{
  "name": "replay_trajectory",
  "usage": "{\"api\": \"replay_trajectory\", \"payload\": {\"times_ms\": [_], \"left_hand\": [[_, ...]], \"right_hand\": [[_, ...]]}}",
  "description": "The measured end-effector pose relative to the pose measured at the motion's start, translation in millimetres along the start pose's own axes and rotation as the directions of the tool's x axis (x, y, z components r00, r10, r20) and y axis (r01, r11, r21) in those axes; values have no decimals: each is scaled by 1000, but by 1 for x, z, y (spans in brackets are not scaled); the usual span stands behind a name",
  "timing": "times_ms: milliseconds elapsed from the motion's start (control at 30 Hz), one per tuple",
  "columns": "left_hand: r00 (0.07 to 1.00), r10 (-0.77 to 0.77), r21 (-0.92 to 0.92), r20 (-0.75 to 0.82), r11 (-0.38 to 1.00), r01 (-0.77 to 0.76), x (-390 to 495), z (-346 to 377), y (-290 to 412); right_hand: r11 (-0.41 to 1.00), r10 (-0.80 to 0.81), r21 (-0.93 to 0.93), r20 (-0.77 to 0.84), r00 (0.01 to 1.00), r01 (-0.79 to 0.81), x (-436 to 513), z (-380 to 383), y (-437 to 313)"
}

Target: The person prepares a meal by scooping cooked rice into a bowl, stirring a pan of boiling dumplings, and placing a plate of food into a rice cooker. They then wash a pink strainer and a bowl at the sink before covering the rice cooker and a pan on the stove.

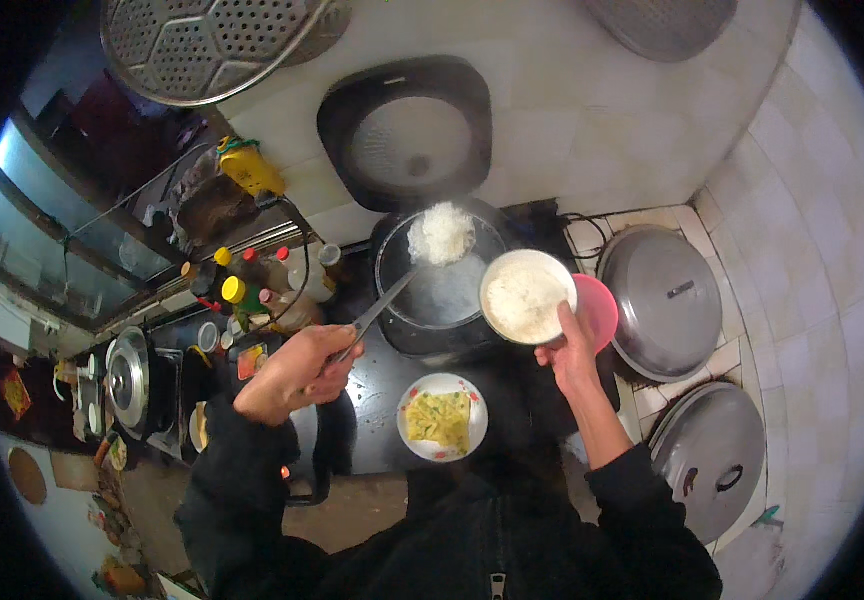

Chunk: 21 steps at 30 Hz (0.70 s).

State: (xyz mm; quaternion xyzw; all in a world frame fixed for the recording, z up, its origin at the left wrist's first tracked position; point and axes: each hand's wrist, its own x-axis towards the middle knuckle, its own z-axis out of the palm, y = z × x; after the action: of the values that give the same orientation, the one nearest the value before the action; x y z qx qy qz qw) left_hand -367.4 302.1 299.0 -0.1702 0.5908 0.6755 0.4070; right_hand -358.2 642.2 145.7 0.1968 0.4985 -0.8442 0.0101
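My left hand (pixel 303 377) grips the handle of a metal ladle or skimmer (pixel 389 300). Its head is heaped with white cooked rice (pixel 443 234) and hangs over the open rice cooker (pixel 394 334). Steam and a pale surface blur the inside of the pot. In my right hand (pixel 573 349), thumb over the rim, is a bowl (pixel 510 337) of whitish food, perhaps rice. It sits just right of the pot, overlapping its edge. Behind it shows a pink bowl (pixel 601 311); whether my fingers touch this one I cannot tell.
A floral plate (pixel 478 439) with a yellow flatbread or omelette (pixel 438 418) lies on the black counter (pixel 372 427). The cooker's lid (pixel 411 139) stands raised. Bottles (pixel 240 289) crowd the left, beyond a lidded pot (pixel 129 379). Large metal lids (pixel 661 300) cover the right side.
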Motion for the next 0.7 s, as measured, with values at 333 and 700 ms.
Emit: {"api": "replay_trajectory", "payload": {"times_ms": [333,700], "left_hand": [[803,591,976,-72,207,-65,-12,61,-70],[710,705,1000,12,1,-18,-5,64,-88]], "right_hand": [[1000,13,16,42,999,-14,8,27,9],[994,-8,108,85,996,-1,1,6,30]]}}
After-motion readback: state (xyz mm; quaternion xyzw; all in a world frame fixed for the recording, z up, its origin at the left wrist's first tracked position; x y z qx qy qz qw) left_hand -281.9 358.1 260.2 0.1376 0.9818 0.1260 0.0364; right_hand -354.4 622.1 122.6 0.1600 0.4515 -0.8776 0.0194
